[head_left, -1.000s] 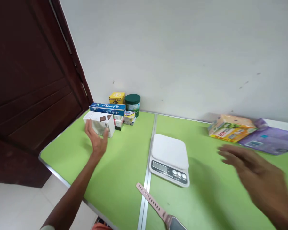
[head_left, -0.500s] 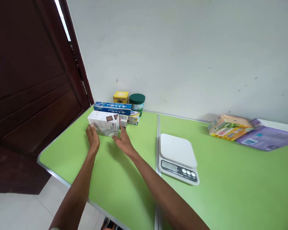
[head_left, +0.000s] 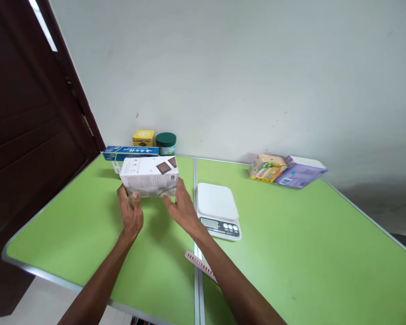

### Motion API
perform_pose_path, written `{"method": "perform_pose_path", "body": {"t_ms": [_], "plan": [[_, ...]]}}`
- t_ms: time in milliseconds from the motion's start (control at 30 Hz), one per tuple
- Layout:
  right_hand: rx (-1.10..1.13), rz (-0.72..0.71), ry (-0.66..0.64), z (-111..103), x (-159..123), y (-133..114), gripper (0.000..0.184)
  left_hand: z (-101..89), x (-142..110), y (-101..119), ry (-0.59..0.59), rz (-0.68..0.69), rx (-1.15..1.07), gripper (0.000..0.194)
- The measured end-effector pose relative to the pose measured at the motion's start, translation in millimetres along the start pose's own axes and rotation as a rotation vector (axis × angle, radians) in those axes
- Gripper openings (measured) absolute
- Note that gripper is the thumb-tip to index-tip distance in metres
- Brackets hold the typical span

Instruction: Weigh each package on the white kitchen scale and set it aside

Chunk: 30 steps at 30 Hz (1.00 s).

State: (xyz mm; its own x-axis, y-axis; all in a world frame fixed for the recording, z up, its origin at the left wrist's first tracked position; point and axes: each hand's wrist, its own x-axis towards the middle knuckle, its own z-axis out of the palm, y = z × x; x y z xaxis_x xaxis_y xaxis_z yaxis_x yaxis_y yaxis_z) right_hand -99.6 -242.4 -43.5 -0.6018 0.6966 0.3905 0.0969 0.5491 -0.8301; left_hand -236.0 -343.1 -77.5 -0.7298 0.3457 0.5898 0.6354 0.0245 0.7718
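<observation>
A white carton with brown squares printed on its top is held between my two hands, seemingly raised off the green table. My left hand grips its left end, thumb on the near face. At the right end, my right hand has its fingers closed round the corner. Just behind the carton lie blue toothpaste boxes, partly covered by it. To the right of my hands sits a white kitchen scale.
By the wall stand a yellow box and a green-lidded tub. A yellow-orange pack and a purple pack lie at the back right. My right forearm partly covers a pink watch strap. A dark door is at the left.
My right hand came across from the right to the carton, and both hands closed on its ends. The carton has moved up and away from the boxes behind. The view has shifted right.
</observation>
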Motion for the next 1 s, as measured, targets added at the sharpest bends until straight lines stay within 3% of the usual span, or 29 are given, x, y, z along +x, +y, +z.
{"method": "perform_pose_path", "body": {"t_ms": [100,233,367,533,733,1000], "plan": [[0.003,0.062,0.08,-42.1,-13.5,-7.9,0.055,11.9,-18.0,22.8,-0.129,0.101,-0.11,0.076],[-0.065,0.129,0.236,-101.0,-40.2,-0.4,0.046,37.8,-43.8,53.1,-0.356,0.151,-0.269,0.075],[-0.09,0.269,0.322,-138.9,-64.4,17.2,0.04,64.4,-61.6,71.6,-0.512,0.164,-0.365,0.076],[-0.049,0.351,0.347,-148.2,-82.0,38.6,0.043,79.3,-73.6,71.4,-0.638,0.162,-0.367,0.073],[0.06,0.331,0.305,-155.6,-92.2,62.5,0.049,79.7,-71.5,48.8,-0.637,0.159,-0.326,0.076],[-0.083,0.445,0.472,-177.3,-116.5,132.6,0.049,79.8,-65.0,23.1,-0.594,-0.139,-0.299,0.075]]}}
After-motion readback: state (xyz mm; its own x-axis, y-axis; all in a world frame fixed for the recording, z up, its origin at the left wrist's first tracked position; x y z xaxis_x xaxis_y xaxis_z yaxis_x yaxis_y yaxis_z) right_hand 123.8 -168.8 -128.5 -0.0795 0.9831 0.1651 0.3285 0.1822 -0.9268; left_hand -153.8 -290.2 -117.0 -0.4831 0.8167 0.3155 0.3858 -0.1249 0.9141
